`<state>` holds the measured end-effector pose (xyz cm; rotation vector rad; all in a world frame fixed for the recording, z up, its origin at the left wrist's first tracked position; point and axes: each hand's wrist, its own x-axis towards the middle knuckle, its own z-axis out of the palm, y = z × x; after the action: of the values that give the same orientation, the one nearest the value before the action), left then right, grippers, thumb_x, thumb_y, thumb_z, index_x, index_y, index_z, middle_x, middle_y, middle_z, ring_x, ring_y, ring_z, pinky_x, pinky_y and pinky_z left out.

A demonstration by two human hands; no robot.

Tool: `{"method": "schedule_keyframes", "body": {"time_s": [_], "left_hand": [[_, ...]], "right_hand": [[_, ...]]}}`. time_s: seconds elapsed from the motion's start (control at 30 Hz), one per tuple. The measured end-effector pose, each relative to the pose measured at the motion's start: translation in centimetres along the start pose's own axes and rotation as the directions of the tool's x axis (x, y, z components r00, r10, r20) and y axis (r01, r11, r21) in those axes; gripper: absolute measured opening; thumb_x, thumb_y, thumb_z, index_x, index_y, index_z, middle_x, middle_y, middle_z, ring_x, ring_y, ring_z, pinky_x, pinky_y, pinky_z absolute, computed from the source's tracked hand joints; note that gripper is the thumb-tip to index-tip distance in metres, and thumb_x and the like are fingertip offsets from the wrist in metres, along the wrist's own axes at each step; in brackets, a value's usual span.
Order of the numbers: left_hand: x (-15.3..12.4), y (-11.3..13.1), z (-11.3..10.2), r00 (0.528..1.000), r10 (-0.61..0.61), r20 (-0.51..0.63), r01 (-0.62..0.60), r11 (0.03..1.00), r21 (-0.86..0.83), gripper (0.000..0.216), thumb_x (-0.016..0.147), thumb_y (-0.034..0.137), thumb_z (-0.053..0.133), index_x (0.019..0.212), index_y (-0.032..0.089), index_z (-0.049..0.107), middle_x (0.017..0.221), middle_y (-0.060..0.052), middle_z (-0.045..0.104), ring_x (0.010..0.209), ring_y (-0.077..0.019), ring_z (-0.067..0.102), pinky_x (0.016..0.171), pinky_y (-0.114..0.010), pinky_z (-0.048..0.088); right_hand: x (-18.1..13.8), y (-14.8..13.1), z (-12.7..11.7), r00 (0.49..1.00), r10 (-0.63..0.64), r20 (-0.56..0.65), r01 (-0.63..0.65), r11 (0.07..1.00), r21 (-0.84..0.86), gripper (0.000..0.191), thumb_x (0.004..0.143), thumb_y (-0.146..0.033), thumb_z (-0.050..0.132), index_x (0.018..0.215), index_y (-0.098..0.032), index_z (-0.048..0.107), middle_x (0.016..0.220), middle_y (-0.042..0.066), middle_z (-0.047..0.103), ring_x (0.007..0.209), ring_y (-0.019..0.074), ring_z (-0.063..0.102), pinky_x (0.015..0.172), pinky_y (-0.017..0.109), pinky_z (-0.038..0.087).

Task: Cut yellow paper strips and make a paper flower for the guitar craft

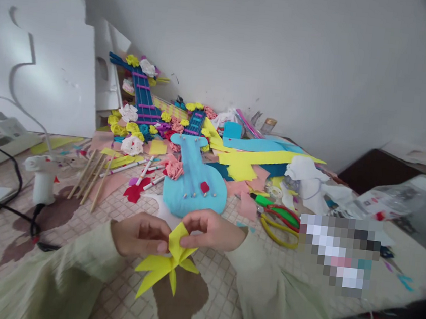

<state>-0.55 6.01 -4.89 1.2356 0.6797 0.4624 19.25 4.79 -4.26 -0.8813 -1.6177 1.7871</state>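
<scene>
Both hands meet over the near middle of the table on a yellow paper cut-out with several pointed petals hanging down. My left hand pinches its upper part from the left, thumb on top. My right hand is closed on the folded top of the same paper from the right. Just behind my hands lies a light-blue felt guitar with small pins and a red dot on its body.
A white glue gun with a black cord stands at left, wooden sticks beside it. Scissors with red and yellow handles lie at right. Paper flowers, coloured scraps and a blue ladder-like piece pile against the back wall.
</scene>
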Motion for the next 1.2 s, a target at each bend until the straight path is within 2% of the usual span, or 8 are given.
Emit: {"method": "schedule_keyframes", "body": {"time_s": [0.23,0.4,0.53,0.77,0.83,0.93,1.03,1.2], "left_hand": [[1.6,-1.5,-0.9,0.996,0.021,-0.082,-0.013,0.994,0.106,0.026,0.054,0.034,0.073,0.062,0.014,0.057,0.054,0.001,0.059,0.044,-0.0076,0.051,0.043,-0.018,0.038],[2.0,-1.8,-1.2,0.972,0.159,-0.173,-0.104,0.952,0.288,0.028,0.057,0.037,0.07,0.064,0.012,0.059,0.054,0.001,0.057,0.045,-0.0063,0.047,0.042,-0.016,0.034],[2.2,-1.8,-0.9,0.94,0.252,-0.23,-0.183,0.942,0.282,0.029,0.059,0.038,0.069,0.066,0.011,0.062,0.054,0.0,0.058,0.046,-0.0071,0.047,0.043,-0.017,0.034],[1.4,-0.2,-0.7,0.882,0.382,-0.278,-0.356,0.924,0.14,0.029,0.058,0.036,0.071,0.064,0.012,0.057,0.063,-0.002,0.06,0.055,-0.0093,0.052,0.055,-0.021,0.042],[0.8,0.3,-0.5,0.887,0.399,-0.231,-0.395,0.916,0.068,0.031,0.057,0.039,0.071,0.063,0.013,0.055,0.062,-0.002,0.061,0.055,-0.0098,0.053,0.055,-0.022,0.043],[-0.2,0.9,0.2,0.909,0.406,-0.095,-0.411,0.911,-0.03,0.037,0.053,0.044,0.072,0.06,0.012,0.055,0.059,-0.004,0.062,0.055,-0.0129,0.056,0.055,-0.026,0.046],[-1.1,0.9,1.0,0.91,0.368,0.192,-0.347,0.928,-0.135,0.037,0.05,0.044,0.074,0.059,0.011,0.059,0.059,-0.008,0.064,0.06,-0.0185,0.061,0.06,-0.032,0.049],[-1.1,0.0,1.6,0.762,0.194,0.618,-0.114,0.979,-0.167,0.04,0.039,0.047,0.077,0.051,0.012,0.06,0.058,-0.007,0.063,0.075,-0.0276,0.063,0.07,-0.038,0.049]], "right_hand": [[0.3,0.4,0.3,0.981,-0.097,-0.167,0.076,0.989,-0.128,0.025,0.065,-0.026,0.068,0.085,-0.015,0.058,0.074,0.001,0.062,0.068,0.0118,0.059,0.065,0.025,0.046],[0.8,0.9,0.3,0.955,-0.124,-0.269,0.093,0.988,-0.125,0.026,0.065,-0.027,0.068,0.085,-0.015,0.057,0.074,0.002,0.062,0.068,0.0127,0.058,0.065,0.026,0.046],[0.9,0.8,0.5,0.936,-0.188,-0.299,0.133,0.972,-0.194,0.024,0.065,-0.03,0.068,0.081,-0.015,0.059,0.074,0.003,0.061,0.07,0.0141,0.057,0.068,0.028,0.045],[1.5,0.5,0.1,0.87,-0.2,-0.451,0.278,0.954,0.113,0.034,0.076,-0.051,0.049,0.083,-0.019,0.057,0.08,0.004,0.058,0.074,0.0143,0.055,0.07,0.028,0.045],[2.2,0.2,0.2,0.875,-0.183,-0.448,0.247,0.965,0.088,0.031,0.08,-0.048,0.045,0.083,-0.02,0.056,0.078,0.002,0.057,0.072,0.0117,0.054,0.07,0.026,0.044],[4.1,-0.8,0.8,0.936,-0.11,-0.334,0.118,0.993,0.003,0.027,0.08,-0.043,0.047,0.081,-0.017,0.058,0.073,0.001,0.058,0.064,0.0094,0.054,0.063,0.023,0.044],[7.3,-1.9,2.0,0.981,-0.014,-0.195,-0.015,0.99,-0.142,0.023,0.076,-0.037,0.055,0.075,-0.014,0.06,0.067,0.001,0.06,0.053,0.0078,0.053,0.051,0.02,0.042],[14.8,-1.5,4.9,0.985,0.129,-0.117,-0.166,0.892,-0.421,0.024,0.079,-0.03,0.053,0.063,-0.012,0.057,0.058,0.0,0.058,0.043,0.0074,0.052,0.043,0.019,0.039]]}}
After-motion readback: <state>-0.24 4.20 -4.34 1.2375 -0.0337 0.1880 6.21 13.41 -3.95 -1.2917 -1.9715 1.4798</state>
